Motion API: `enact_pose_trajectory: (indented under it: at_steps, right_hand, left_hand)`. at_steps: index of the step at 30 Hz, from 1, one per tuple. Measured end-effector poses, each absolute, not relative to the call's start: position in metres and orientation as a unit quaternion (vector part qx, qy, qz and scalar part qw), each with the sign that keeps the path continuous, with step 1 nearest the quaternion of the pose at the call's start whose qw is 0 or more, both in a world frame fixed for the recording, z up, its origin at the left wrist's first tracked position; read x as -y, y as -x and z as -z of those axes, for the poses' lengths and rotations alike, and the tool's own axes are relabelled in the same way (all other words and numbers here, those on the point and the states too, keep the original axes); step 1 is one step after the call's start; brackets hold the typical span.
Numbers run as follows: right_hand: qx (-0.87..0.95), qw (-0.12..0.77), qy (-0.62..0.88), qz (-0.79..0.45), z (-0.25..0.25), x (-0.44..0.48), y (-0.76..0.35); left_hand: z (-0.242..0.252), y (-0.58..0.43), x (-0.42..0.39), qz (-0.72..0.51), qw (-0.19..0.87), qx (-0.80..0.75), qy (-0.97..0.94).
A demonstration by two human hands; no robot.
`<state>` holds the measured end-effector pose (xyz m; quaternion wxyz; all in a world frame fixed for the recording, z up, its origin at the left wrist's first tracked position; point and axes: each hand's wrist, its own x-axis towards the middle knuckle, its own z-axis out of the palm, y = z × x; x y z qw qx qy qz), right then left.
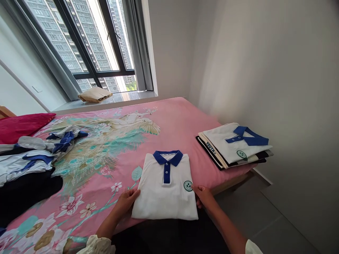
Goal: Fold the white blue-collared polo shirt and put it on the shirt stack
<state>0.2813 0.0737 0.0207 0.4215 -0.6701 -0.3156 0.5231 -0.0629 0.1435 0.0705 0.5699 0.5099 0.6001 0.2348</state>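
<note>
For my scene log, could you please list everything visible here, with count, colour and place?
folded polo shirt: one, white with blue collar, near bed edge, between both hands
stack of folded clothes: one, white polo on top, bed's right corner
unfolded clothes: a heap, white, blue and black, left on bed
bedsheet: one, pink with floral print
pillow: one, red, far left
folded cloth: one, tan, on windowsill
window: one, dark frame, towers outside
left hand: touching shirt's left edge
right hand: touching shirt's right edge
</note>
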Motion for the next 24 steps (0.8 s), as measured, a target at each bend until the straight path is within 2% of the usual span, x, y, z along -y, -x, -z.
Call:
enact_pose_trajectory:
  at_steps: [4, 9, 13, 19, 21, 24]
  right_hand:
    - [0.348, 0.393, 0.65, -0.549, -0.019, -0.057, -0.281]
    - [0.339, 0.399, 0.663, -0.535, -0.025, -0.042, -0.276]
    - [0.377, 0.347, 0.64, -0.573, -0.026, -0.03, -0.272]
    - [0.337, 0.369, 0.697, -0.514, -0.012, -0.018, -0.272]
    - [0.319, 0.379, 0.682, -0.538, -0.012, -0.018, -0.271]
    - [0.297, 0.395, 0.596, -0.633, -0.018, -0.017, -0.265]
  left_hand:
    - [-0.072, 0.067, -0.13, -0.215, 0.559, -0.604, -0.525]
    - [-0.072, 0.066, -0.119, -0.227, 0.507, -0.623, -0.551]
    - [-0.074, 0.067, -0.113, -0.226, 0.473, -0.63, -0.573]
    - [-0.075, 0.081, -0.088, -0.221, 0.325, -0.697, -0.599]
    - [-0.067, 0.075, -0.068, -0.198, 0.374, -0.718, -0.553]
    - [-0.047, 0.048, -0.033, -0.131, 0.547, -0.688, -0.459]
